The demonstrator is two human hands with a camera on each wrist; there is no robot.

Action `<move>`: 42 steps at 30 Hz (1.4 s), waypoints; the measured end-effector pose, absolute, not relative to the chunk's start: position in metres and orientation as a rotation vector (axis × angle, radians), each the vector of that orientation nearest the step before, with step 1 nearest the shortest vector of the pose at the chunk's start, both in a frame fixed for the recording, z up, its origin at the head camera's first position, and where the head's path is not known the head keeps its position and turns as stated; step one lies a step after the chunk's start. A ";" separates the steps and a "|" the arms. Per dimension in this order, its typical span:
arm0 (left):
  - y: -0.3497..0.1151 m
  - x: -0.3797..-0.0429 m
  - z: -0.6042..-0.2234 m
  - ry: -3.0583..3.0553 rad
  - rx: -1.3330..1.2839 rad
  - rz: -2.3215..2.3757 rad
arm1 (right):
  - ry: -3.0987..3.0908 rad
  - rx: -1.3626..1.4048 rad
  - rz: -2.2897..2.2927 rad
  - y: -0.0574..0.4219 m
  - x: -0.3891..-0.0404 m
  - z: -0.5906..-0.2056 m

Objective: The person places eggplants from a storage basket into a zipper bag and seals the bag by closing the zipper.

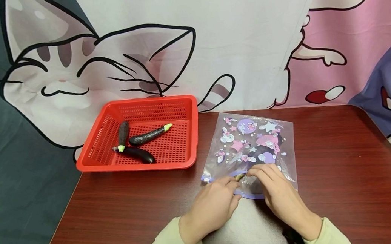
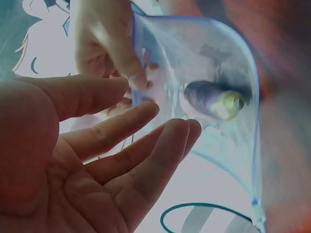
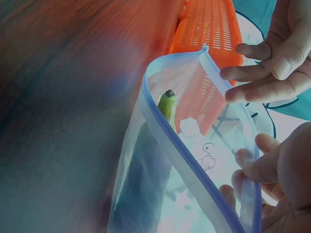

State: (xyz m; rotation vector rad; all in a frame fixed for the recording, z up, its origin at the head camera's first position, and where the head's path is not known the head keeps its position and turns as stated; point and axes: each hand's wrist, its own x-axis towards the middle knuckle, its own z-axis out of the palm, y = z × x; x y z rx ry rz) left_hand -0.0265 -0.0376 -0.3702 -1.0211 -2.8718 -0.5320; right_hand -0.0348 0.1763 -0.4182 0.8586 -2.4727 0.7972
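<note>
Eggplant [image 2: 214,99] lies inside the bag [image 2: 194,43] in my left wrist view, its pale stem end turned toward the gaping mouth and its body running back into the plastic. My left hand [image 2: 90,177] grasps nothing, the fingers loosely extended, with the eggplant beyond my fingertips. My right hand [image 2: 107,43] is at the bag's edge.

From the right wrist, I see my right fingers pinching one edge of the mouth. My left fingertips are beside that same edge, closer to the bag's corner; I cannot tell whether they touch it. The eggplant runs lengthwise near the opposite edge, stem toward the mouth.

From my head, the bag rests on the bench [image 1: 348,164] with its mouth toward me. Only the stem shows well, between my two hands, so neither is clearly nearer; print and fingers hide most of the body. I judge this line matters most: stem toward me, long axis leading away into the bag. A red basket [image 1: 134,168] holding three more eggplants [image 1: 150,135] stands just left of the bag.
</note>
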 end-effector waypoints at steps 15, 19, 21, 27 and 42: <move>-0.066 -0.043 -0.351 -2.826 -0.855 -0.676 | -2.470 0.870 0.802 0.176 -0.036 -0.419; -0.078 -0.053 -0.344 -2.781 -0.795 -0.691 | -2.472 0.862 0.807 0.176 -0.036 -0.419; -0.086 -0.059 -0.340 -2.772 -0.745 -0.693 | -2.474 0.859 0.810 0.176 -0.035 -0.418; -0.107 -0.073 -0.327 -2.780 -0.583 -0.727 | -2.477 0.859 0.807 0.176 -0.036 -0.418; -0.158 -0.117 -0.308 -2.821 -0.318 -0.676 | -2.457 0.850 0.782 0.174 -0.036 -0.417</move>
